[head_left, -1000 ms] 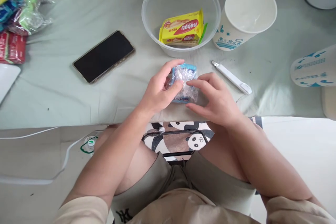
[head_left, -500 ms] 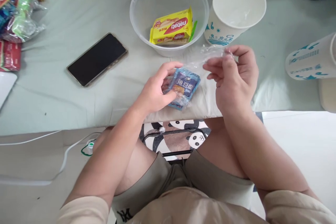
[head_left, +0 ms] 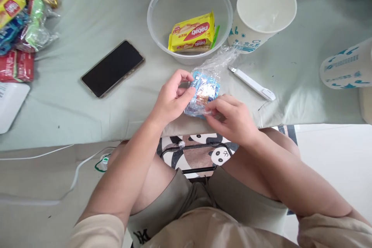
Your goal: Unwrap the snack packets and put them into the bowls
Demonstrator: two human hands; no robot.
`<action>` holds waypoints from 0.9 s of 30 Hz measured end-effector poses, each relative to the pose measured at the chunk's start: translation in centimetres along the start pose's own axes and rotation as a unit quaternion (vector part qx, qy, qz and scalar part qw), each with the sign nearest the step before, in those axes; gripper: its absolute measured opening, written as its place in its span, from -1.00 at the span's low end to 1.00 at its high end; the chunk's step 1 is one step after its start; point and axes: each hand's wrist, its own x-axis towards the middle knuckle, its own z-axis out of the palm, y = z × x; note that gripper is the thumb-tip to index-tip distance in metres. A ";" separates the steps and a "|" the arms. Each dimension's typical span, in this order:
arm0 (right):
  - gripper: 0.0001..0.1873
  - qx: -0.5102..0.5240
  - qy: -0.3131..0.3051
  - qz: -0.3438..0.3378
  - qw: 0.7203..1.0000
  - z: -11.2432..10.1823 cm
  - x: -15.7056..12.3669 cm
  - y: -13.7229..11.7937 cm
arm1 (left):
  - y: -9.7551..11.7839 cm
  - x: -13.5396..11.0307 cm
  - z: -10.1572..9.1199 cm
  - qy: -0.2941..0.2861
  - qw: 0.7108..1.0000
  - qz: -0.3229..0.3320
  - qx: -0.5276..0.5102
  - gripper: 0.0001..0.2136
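A cloth-covered table (head_left: 87,120) bears a plastic bowl (head_left: 188,59); in front of the bowl, near the table's edge, the left hand (head_left: 171,99) is half curled, the right hand (head_left: 232,118) nearly closed. Between them is the blue packet (head_left: 203,91), gripped at its side by the left, and over it clear film (head_left: 216,60), pinched by the right. The step looks like working this film, though glare leaves any tear unclear; a next pull would call for a steady left hold
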 end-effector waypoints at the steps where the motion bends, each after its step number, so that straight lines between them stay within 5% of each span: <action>1: -0.88 0.008 0.011 -0.018 1.000 -0.2 0.0 -0.1 | 0.1 0.0 0.0 0.002 1.000 -0.004 0.011 -0.94; 5: -0.87 0.017 0.030 -0.087 0.996 -0.7 -0.2 -0.9 | 0.4 0.1 0.2 0.017 0.999 -0.003 0.039 -0.89; 12: -0.96 0.089 -0.053 -0.178 0.979 0.1 -0.6 -2.0 | 0.6 0.0 0.4 0.030 0.998 0.022 0.054 -0.86; 17: -0.93 0.114 0.006 -0.109 0.987 -0.1 -0.6 -1.8 | 0.3 -0.2 0.4 0.082 0.989 0.103 0.064 -0.87; 19: -0.74 0.091 0.044 -0.045 0.994 -0.6 -0.4 -1.5 | 0.6 -0.6 0.5 0.083 0.988 0.126 0.039 -0.84; 23: -0.46 0.076 0.062 0.032 0.995 -1.3 0.0 -0.8 | 2.2 -1.7 1.0 -0.029 0.994 0.090 -0.047 -0.79; 27: -0.59 0.074 0.041 0.029 0.996 -2.3 0.2 -0.4 | 3.3 -2.2 1.3 -0.144 0.981 0.119 -0.050 -0.71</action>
